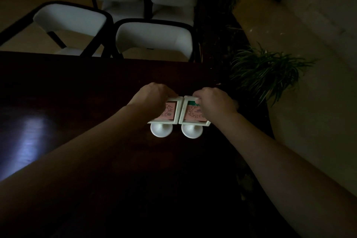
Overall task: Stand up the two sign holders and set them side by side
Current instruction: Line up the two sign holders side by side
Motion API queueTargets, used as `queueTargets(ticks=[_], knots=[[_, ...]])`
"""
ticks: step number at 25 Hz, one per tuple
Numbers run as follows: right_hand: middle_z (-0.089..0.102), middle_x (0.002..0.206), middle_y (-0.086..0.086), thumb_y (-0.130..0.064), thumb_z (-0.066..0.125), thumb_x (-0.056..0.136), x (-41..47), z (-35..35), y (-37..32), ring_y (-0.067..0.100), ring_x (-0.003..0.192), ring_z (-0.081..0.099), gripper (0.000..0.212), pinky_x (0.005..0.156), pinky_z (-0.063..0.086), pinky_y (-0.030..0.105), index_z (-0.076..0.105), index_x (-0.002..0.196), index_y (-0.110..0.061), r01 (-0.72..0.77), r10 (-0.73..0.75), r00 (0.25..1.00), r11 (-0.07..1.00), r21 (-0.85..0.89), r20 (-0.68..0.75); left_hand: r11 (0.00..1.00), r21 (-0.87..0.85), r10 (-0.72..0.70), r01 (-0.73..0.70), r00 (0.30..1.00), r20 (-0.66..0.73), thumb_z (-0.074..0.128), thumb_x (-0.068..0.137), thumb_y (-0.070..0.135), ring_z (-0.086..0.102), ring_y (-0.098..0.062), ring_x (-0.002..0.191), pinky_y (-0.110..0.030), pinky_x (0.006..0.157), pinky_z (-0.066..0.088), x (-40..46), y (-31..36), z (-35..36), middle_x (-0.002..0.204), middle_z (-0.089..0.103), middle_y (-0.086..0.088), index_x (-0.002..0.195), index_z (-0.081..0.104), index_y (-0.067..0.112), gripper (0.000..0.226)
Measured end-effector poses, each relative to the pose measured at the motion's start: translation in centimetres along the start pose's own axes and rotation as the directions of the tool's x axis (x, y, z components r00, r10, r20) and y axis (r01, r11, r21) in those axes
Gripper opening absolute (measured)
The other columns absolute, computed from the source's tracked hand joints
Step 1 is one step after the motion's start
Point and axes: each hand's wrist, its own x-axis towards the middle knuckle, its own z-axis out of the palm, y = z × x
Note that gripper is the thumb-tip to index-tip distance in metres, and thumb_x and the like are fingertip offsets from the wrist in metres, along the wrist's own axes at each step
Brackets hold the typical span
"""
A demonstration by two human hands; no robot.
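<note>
- Two sign holders stand upright on the dark counter near its right edge, frames touching: white frames, pink printed inserts, round white bases.
- Left sign holder (171, 114): left hand (152, 95) grips its top edge.
- Right sign holder (190, 116): right hand (214, 102) grips its top, where a green strip shows.

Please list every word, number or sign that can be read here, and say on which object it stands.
None can be read.
Left sign holder, pink card: dark marks, too blurred and dim.
Right sign holder, pink card with a green strip on top: marks also unreadable.
Each hand (left hand, right hand) covers part of a card.
</note>
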Motion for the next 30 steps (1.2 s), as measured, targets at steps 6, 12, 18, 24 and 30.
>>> queueTargets(ticks=[6, 12, 18, 24, 30], knots=[[0.067, 0.097, 0.004, -0.009, 0.056, 0.092, -0.1, -0.1, 0.7, 0.026, 0.090, 0.063, 0.026, 0.063, 0.035, 0.030, 0.071, 0.107, -0.024, -0.011, 0.010, 1.000, 0.999, 0.042, 0.022, 0.999, -0.037, -0.027, 0.026, 0.999, -0.020, 0.050, 0.093, 0.000, 0.064, -0.016, 0.103, -0.030, 0.077, 0.055, -0.6, -0.2, 0.3, 0.125, 0.066, 0.005, 0.126, 0.065, 0.035, 0.050], [0.068, 0.100, 0.005, -0.012, 0.058, 0.093, 0.0, 0.2, 0.9, 0.027, 0.093, 0.064, 0.026, 0.062, 0.033, 0.030, 0.070, 0.112, -0.026, -0.036, 0.035, 0.999, 0.997, 0.072, 0.009, 0.999, -0.023, -0.024, 0.023, 0.999, -0.033, 0.053, 0.092, -0.001, 0.062, -0.018, 0.110, -0.032, 0.082, 0.054, -0.6, 0.2, 0.2, 0.131, 0.064, 0.003, 0.133, 0.059, 0.032, 0.053], [0.069, 0.100, 0.003, -0.017, 0.063, 0.093, 0.3, 0.2, 1.6, 0.023, 0.092, 0.064, 0.021, 0.066, 0.041, 0.030, 0.070, 0.112, -0.024, -0.023, 0.021, 1.000, 0.994, 0.106, 0.021, 0.998, -0.029, -0.063, 0.064, 0.998, 0.005, 0.053, 0.095, 0.005, 0.062, -0.018, 0.107, -0.033, 0.081, 0.055, -0.7, -0.3, -0.2, 0.127, 0.064, 0.003, 0.129, 0.062, 0.031, 0.043], [0.069, 0.093, 0.002, -0.018, 0.064, 0.092, 0.4, 0.2, 1.5, 0.021, 0.085, 0.062, 0.016, 0.062, 0.038, 0.029, 0.072, 0.104, -0.024, -0.023, 0.021, 1.000, 0.995, 0.093, 0.018, 0.998, -0.029, -0.056, 0.057, 0.997, 0.052, 0.053, 0.093, 0.004, 0.064, -0.015, 0.099, -0.029, 0.073, 0.057, -0.5, -0.4, -0.6, 0.122, 0.067, 0.003, 0.124, 0.065, 0.031, 0.043], [0.068, 0.093, 0.003, -0.015, 0.063, 0.092, 0.5, 0.1, 1.4, 0.022, 0.085, 0.062, 0.017, 0.064, 0.044, 0.032, 0.072, 0.102, -0.025, -0.023, 0.020, 0.999, 0.996, 0.088, 0.037, 0.998, -0.023, -0.060, 0.061, 0.998, 0.036, 0.056, 0.092, 0.004, 0.064, -0.013, 0.099, -0.019, 0.064, 0.049, -0.2, -0.7, 0.0, 0.120, 0.068, 0.005, 0.123, 0.066, 0.032, 0.043]])
